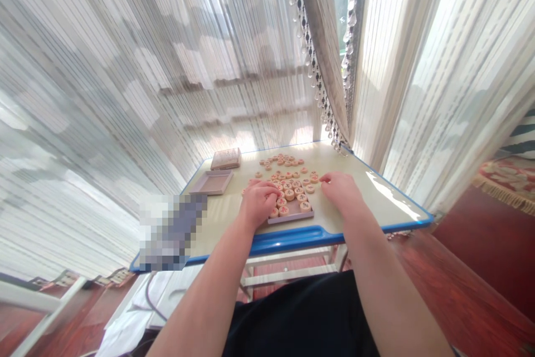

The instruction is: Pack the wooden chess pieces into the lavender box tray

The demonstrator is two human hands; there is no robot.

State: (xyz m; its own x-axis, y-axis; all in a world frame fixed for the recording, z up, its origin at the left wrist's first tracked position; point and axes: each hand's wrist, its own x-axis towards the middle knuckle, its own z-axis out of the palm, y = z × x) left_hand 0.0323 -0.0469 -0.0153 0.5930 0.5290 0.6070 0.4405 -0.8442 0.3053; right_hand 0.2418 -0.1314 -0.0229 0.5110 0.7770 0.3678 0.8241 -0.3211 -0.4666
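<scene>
Round wooden Chinese chess pieces (289, 195) with red and dark characters lie in rows in a shallow box (297, 216) at the table's near edge. Over the left side of this box rests my left hand (258, 202). Its fingers are curled in close to the pieces, and whatever they hold is hidden. My right hand (340, 190) is to the right of the box, low over the table. Thumb and fingers are drawn together there, close to a few loose pieces (314, 179); I cannot make out what is between the fingertips.
More loose pieces (284, 160) are scattered farther back on the table (355, 167), which has a blue edge. At the left are an empty box lid (212, 182) and a folded flat item (226, 158). A blurred dark object (178, 229) lies front left. Curtains hang behind.
</scene>
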